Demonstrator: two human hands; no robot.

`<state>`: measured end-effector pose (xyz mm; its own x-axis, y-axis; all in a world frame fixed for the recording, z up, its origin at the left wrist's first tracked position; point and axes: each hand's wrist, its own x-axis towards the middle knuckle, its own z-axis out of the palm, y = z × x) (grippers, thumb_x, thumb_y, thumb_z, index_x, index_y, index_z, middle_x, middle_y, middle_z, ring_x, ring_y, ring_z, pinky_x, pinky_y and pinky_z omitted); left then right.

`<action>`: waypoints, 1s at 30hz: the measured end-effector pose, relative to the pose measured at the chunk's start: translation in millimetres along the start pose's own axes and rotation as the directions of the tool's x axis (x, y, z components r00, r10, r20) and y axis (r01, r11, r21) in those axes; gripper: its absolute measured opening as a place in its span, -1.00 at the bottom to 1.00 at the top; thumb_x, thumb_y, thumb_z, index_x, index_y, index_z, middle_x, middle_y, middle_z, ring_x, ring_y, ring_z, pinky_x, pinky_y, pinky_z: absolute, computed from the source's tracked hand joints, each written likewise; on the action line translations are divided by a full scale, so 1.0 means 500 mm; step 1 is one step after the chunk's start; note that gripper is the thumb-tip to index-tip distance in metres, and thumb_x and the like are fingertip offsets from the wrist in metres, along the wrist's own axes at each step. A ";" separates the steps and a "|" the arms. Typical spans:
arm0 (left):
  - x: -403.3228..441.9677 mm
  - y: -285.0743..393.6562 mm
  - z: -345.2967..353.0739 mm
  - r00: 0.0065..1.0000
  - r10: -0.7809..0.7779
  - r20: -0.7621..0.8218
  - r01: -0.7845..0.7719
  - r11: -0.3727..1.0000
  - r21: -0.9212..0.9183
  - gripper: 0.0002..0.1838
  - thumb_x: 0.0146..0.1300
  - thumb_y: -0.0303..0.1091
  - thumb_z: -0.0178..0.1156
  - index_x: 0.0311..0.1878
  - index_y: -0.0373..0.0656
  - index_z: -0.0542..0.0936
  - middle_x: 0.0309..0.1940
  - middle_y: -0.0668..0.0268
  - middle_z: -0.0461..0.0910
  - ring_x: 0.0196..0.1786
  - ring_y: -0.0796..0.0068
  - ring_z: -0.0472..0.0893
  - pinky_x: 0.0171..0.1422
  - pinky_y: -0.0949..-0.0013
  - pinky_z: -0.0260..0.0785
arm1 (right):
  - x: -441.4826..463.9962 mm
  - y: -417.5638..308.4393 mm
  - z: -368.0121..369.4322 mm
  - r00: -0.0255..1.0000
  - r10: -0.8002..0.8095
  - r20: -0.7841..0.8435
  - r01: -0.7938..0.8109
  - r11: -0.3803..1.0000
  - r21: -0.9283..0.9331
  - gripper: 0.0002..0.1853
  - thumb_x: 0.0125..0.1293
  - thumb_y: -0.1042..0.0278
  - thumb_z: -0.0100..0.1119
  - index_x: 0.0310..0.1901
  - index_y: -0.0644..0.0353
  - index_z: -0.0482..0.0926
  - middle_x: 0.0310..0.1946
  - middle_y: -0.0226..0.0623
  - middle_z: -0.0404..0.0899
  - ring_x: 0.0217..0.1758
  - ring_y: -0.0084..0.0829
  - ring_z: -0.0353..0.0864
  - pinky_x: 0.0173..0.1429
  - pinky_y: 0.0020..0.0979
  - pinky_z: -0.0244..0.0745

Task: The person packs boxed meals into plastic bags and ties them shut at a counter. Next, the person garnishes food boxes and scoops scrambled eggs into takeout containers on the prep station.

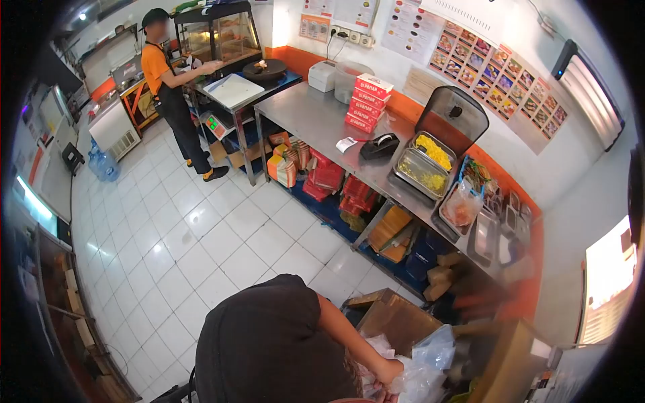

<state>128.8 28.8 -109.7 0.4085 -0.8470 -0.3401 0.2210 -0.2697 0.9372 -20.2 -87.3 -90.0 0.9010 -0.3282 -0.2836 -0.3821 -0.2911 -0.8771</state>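
At the bottom of the head view, my black-sleeved left arm reaches across to the right. My left hand (389,373) is closed on a clear plastic bag (420,379), its fingers partly hidden by the film. Just below, the fingertips of my right hand (384,395) show at the frame's lower edge. They look curled against the same bag; most of that hand is out of view. More bluish plastic (433,346) lies to the right, and pale, pinkish plastic packets (377,344) lie beside my forearm. Behind them stands an open cardboard box (396,319).
A steel table (306,121) carries stacked red boxes (368,104), a tape dispenser (380,146) and metal trays of yellow shreds (423,171). Red packages (324,176) sit underneath. A co-worker (161,80) stands at another counter. A brown carton (514,356) is at right.
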 end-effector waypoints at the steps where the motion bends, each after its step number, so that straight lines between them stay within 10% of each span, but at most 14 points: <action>1: 0.022 -0.026 0.007 1.000 0.001 -0.005 -0.001 1.000 0.000 -0.83 -0.06 -0.72 0.24 -0.32 -0.45 0.61 -0.53 0.08 0.65 -0.57 0.27 0.68 -0.60 0.21 0.51 | -0.020 -0.022 0.019 0.999 -0.044 -0.028 0.048 0.990 0.134 -0.52 0.30 0.37 0.25 0.24 0.28 0.48 0.03 -0.20 0.60 0.05 -0.36 0.57 0.15 -0.38 0.44; 4: 0.075 -0.080 0.007 0.971 -0.170 -0.166 0.149 0.980 -0.130 -0.64 -0.13 -0.58 0.37 -0.18 -0.45 0.60 -0.47 0.03 0.67 -0.53 0.26 0.68 -0.54 0.24 0.51 | -0.048 -0.124 0.079 0.977 0.182 -0.111 -0.130 0.921 0.367 -0.62 0.30 0.43 0.22 0.14 0.33 0.54 -0.12 -0.20 0.61 -0.10 -0.38 0.56 -0.01 -0.36 0.48; 7: 0.025 -0.015 -0.035 0.987 -0.144 -0.067 0.154 0.972 0.179 -0.44 -0.18 -0.38 0.48 -0.05 -0.41 0.56 -0.44 0.06 0.68 -0.42 0.22 0.70 -0.41 0.16 0.52 | -0.045 -0.175 0.103 0.971 0.203 -0.127 -0.153 0.935 0.320 -0.63 0.31 0.41 0.21 0.13 0.34 0.54 -0.14 -0.21 0.61 -0.13 -0.39 0.54 -0.03 -0.36 0.48; 10: -0.050 0.030 -0.070 0.979 0.205 -0.004 -0.181 0.875 0.450 -0.37 -0.28 -0.26 0.53 -0.06 -0.32 0.57 -0.41 0.13 0.66 -0.31 0.19 0.66 -0.22 0.11 0.49 | -0.025 -0.124 0.087 0.969 0.185 -0.165 -0.146 0.964 0.222 -0.63 0.33 0.36 0.19 0.11 0.36 0.54 -0.17 -0.22 0.60 -0.16 -0.41 0.52 -0.07 -0.36 0.47; 12: -0.081 0.020 -0.083 0.783 0.620 -0.053 -0.329 0.485 0.810 -0.61 -0.23 -0.28 0.49 -0.29 -0.21 0.61 -0.45 0.17 0.61 -0.32 0.17 0.61 -0.18 0.13 0.45 | -0.018 -0.109 0.084 0.967 0.179 -0.181 -0.146 0.972 0.183 -0.63 0.34 0.34 0.18 0.10 0.36 0.54 -0.19 -0.23 0.60 -0.19 -0.42 0.50 -0.10 -0.36 0.46; 16: -0.033 -0.073 -0.075 0.790 0.562 0.247 -0.605 0.644 0.469 -0.80 -0.10 -0.39 0.36 -0.37 -0.20 0.57 -0.45 0.11 0.54 -0.28 0.06 0.54 -0.13 0.08 0.38 | -0.015 -0.094 0.078 0.961 0.177 -0.210 -0.154 0.981 0.121 -0.63 0.37 0.28 0.16 0.08 0.38 0.54 -0.22 -0.24 0.59 -0.24 -0.43 0.46 -0.15 -0.35 0.44; 18: -0.042 -0.080 -0.070 0.536 0.733 0.418 -0.821 0.338 0.459 -0.90 -0.04 -0.44 0.27 -0.42 -0.19 0.57 -0.39 0.06 0.52 -0.22 -0.01 0.52 -0.08 0.04 0.35 | -0.010 -0.094 0.080 0.958 0.180 -0.222 -0.168 0.983 0.069 -0.62 0.38 0.25 0.15 0.07 0.39 0.54 -0.24 -0.25 0.58 -0.26 -0.44 0.45 -0.18 -0.35 0.44; 24: -0.038 -0.063 -0.079 0.214 0.700 0.681 -0.863 -0.190 0.467 -0.86 -0.06 -0.33 0.25 -0.54 -0.18 0.54 -0.34 0.12 0.52 -0.24 0.10 0.49 -0.11 0.13 0.36 | -0.003 -0.078 0.081 0.942 0.187 -0.279 -0.184 0.982 0.036 -0.57 0.39 0.14 0.13 0.03 0.41 0.54 -0.29 -0.25 0.57 -0.32 -0.45 0.42 -0.23 -0.36 0.42; 30: -0.042 -0.039 -0.079 0.234 0.648 0.724 -0.836 -0.246 0.490 -0.85 0.00 -0.27 0.22 -0.54 -0.13 0.61 -0.18 0.23 0.47 -0.10 0.18 0.47 -0.04 0.17 0.38 | 0.029 -0.010 0.079 0.930 0.225 -0.291 -0.133 0.944 0.303 -0.57 0.35 0.16 0.18 0.00 0.43 0.55 -0.32 -0.25 0.57 -0.35 -0.44 0.42 -0.25 -0.39 0.40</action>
<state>150.9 69.8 -123.7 -0.4025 -0.7050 0.5839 -0.8300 0.5501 0.0921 2.9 -55.1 -104.9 0.6922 -0.6324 -0.3477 -0.4180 0.0414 -0.9075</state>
